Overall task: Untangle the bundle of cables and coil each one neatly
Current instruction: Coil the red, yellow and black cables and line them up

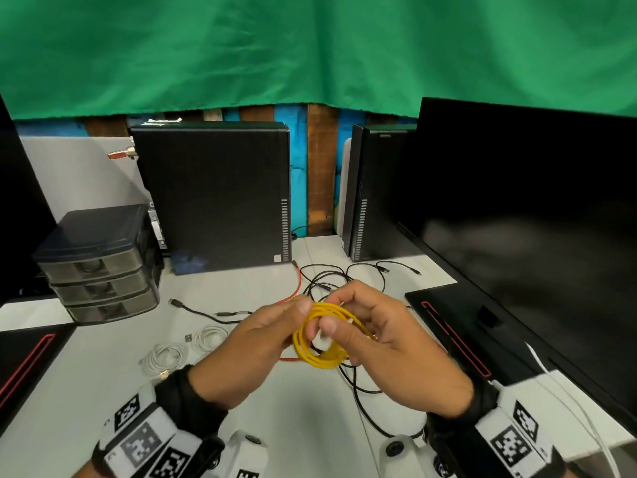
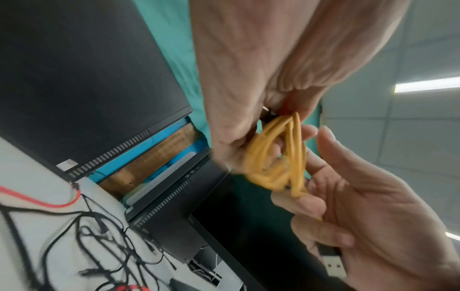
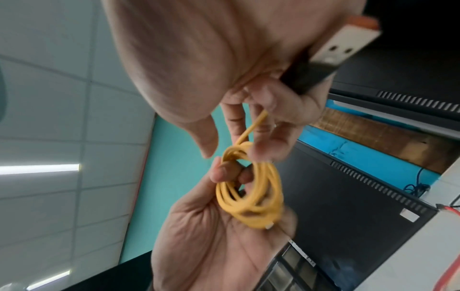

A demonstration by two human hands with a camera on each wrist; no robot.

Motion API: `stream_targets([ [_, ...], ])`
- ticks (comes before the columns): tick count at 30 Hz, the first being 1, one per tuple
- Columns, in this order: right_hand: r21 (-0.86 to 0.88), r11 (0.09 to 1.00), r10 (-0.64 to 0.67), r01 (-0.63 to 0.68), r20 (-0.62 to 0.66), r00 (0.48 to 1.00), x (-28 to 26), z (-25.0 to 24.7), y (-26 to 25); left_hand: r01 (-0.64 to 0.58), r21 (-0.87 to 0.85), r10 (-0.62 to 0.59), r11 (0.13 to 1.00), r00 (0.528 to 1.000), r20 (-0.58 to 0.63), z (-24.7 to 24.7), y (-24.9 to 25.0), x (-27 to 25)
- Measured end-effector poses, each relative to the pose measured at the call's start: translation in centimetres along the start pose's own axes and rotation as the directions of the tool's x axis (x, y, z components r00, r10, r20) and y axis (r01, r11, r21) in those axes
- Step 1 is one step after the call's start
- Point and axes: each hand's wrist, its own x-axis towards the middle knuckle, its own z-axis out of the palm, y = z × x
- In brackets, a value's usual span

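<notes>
A yellow cable (image 1: pixel 320 336) wound into a small coil hangs above the white desk (image 1: pixel 103 374) at the centre. My left hand (image 1: pixel 303 322) grips the coil's left side, thumb on top, fingers through the loops. My right hand (image 1: pixel 339 315) pinches the cable's loose end (image 3: pixel 251 130) at the coil. It also holds a black USB plug (image 3: pixel 331 57) against the palm. The coil (image 2: pixel 276 157) is blurred in the left wrist view. Behind the hands lies a tangle of black cables (image 1: pixel 331 281) with a red cable (image 1: pixel 298 281). Two coiled white cables (image 1: pixel 165 357) lie at the left.
Two black computer towers (image 1: pixel 213 194) (image 1: pixel 375 194) stand at the back. A large monitor (image 1: pixel 534 219) on its base (image 1: pixel 458 315) fills the right. A small drawer unit (image 1: pixel 100 263) sits at the left. A white cable (image 1: pixel 568 408) trails along the right edge.
</notes>
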Motion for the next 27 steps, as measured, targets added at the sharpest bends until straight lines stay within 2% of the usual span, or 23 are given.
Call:
stream_targets([
  [3, 0.035, 0.999, 0.021, -0.018, -0.066, 0.998, 0.3, 0.4, 0.8, -0.036, 0.206, 0.037, 0.978, 0.999, 0.0, -0.3, -0.4, 0.3],
  [5, 0.128, 0.991, 0.06, -0.048, -0.093, 0.994, 0.5, 0.4, 1.1, -0.035, 0.26, 0.04, 0.965, 0.999, -0.015, -0.4, -0.5, 0.5],
  [7, 0.236, 0.966, 0.13, -0.107, -0.082, 0.988, 0.7, 0.0, 1.1, 0.013, 0.188, 0.005, 0.982, 0.995, -0.097, -0.9, -0.3, 0.5],
  [9, 0.293, 0.944, 0.183, -0.151, -0.086, 0.979, 0.8, -0.6, 1.1, 0.061, 0.0, -0.06, 0.998, 0.985, -0.163, -1.5, -0.1, 0.6],
  [10, 0.258, 0.953, 0.187, -0.156, -0.1, 0.977, 0.8, -0.7, 1.1, 0.068, -0.089, -0.082, 0.994, 0.983, -0.166, -1.6, 0.0, 0.6],
  [12, -0.009, 0.989, 0.143, -0.146, -0.156, 0.977, 0.8, -0.8, 1.5, 0.078, -0.206, -0.105, 0.976, 0.987, -0.123, -1.4, 0.5, 0.5],
  [13, -0.154, 0.978, 0.112, -0.142, -0.186, 0.976, 0.8, -0.7, 1.7, 0.087, -0.233, -0.111, 0.969, 0.989, -0.093, -1.2, 0.6, 0.5],
  [14, -0.212, 0.968, 0.087, -0.135, -0.223, 0.971, 0.8, -0.5, 1.9, 0.095, -0.24, -0.114, 0.966, 0.991, -0.067, -0.8, 0.7, 0.4],
  [15, -0.175, 0.976, 0.084, -0.133, -0.266, 0.96, 0.9, -0.3, 2.0, 0.097, -0.22, -0.11, 0.971, 0.993, -0.05, -0.5, 0.6, 0.3],
  [18, 0.209, 0.969, 0.194, -0.128, -0.333, 0.923, 1.0, 0.0, 1.8, 0.064, -0.028, -0.065, 0.998, 0.996, -0.059, -0.3, 0.1, 0.3],
  [20, 0.391, 0.909, 0.273, -0.144, -0.298, 0.915, 1.1, 0.0, 1.4, 0.042, 0.059, -0.038, 0.997, 0.997, -0.067, -0.4, -0.1, 0.3],
  [22, 0.504, 0.844, 0.315, -0.183, -0.191, 0.93, 1.1, 0.1, 1.5, 0.032, 0.083, -0.026, 0.996, 0.996, -0.08, -0.5, -0.1, 0.4],
  [25, 0.565, 0.772, 0.343, -0.291, 0.015, 0.939, 0.8, 1.2, 1.8, 0.022, 0.171, 0.003, 0.985, 0.989, -0.145, -0.7, -0.2, 0.6],
  [27, 0.62, 0.717, 0.337, -0.319, 0.093, 0.937, 0.6, 2.1, 1.9, -0.05, 0.31, 0.105, 0.949, 0.981, -0.162, -1.0, -0.7, 0.7],
])
